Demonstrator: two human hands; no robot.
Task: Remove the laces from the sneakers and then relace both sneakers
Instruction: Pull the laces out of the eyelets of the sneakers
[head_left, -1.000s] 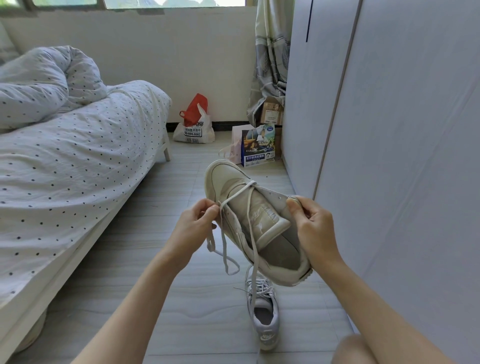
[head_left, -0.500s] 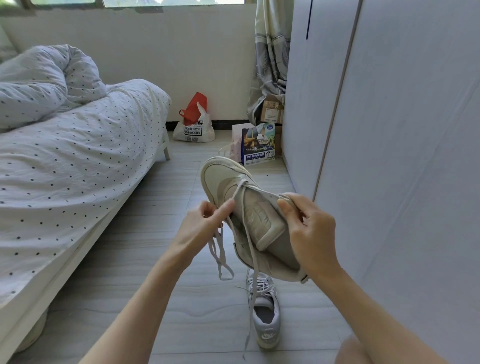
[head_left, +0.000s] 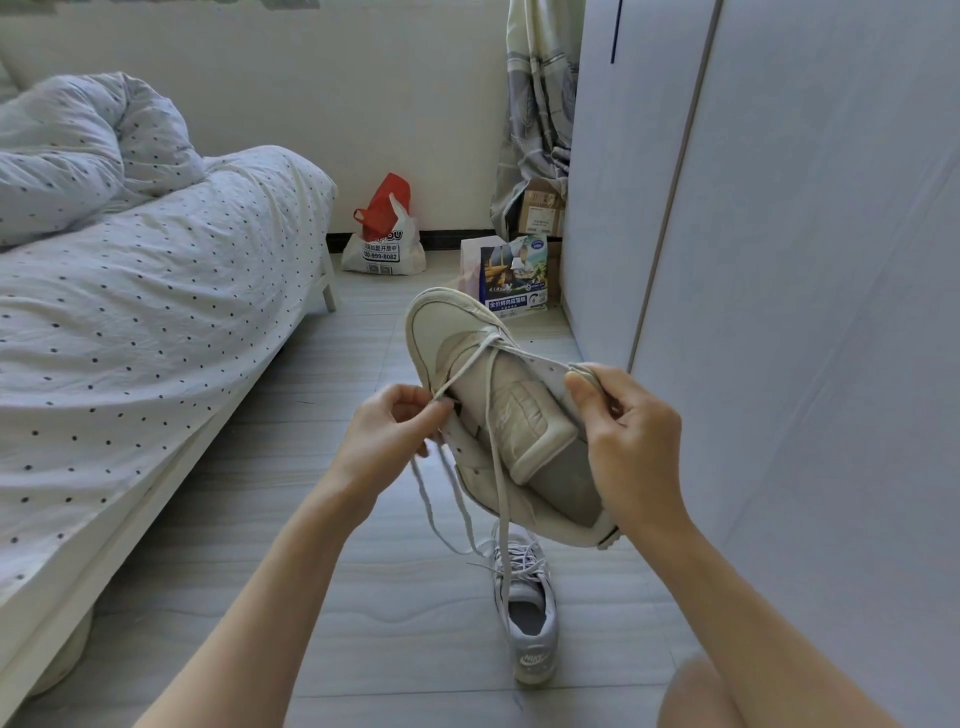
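I hold a cream sneaker (head_left: 457, 332) in the air, toe pointing away, its tongue (head_left: 524, 431) lifted. My right hand (head_left: 628, 447) grips the sneaker's right eyelet flap near the collar. My left hand (head_left: 389, 436) pinches the white lace (head_left: 467, 358) at the left eyelet row. The lace crosses only the eyelets nearest the toe, and its loose ends hang down past the sole. The second sneaker (head_left: 527, 613) stands on the floor below, still laced, heel toward me.
A bed with a dotted white cover (head_left: 130, 322) runs along the left. A white wardrobe (head_left: 779, 260) fills the right. Bags (head_left: 384, 234) and a printed pet food pack (head_left: 514, 280) stand by the far wall, next to a curtain (head_left: 535, 114). My knee (head_left: 696, 696) shows at lower right.
My left hand has shifted along the left eyelet row, re-pinching the lace. The sneaker has tilted slightly and the hanging lace ends have swung.
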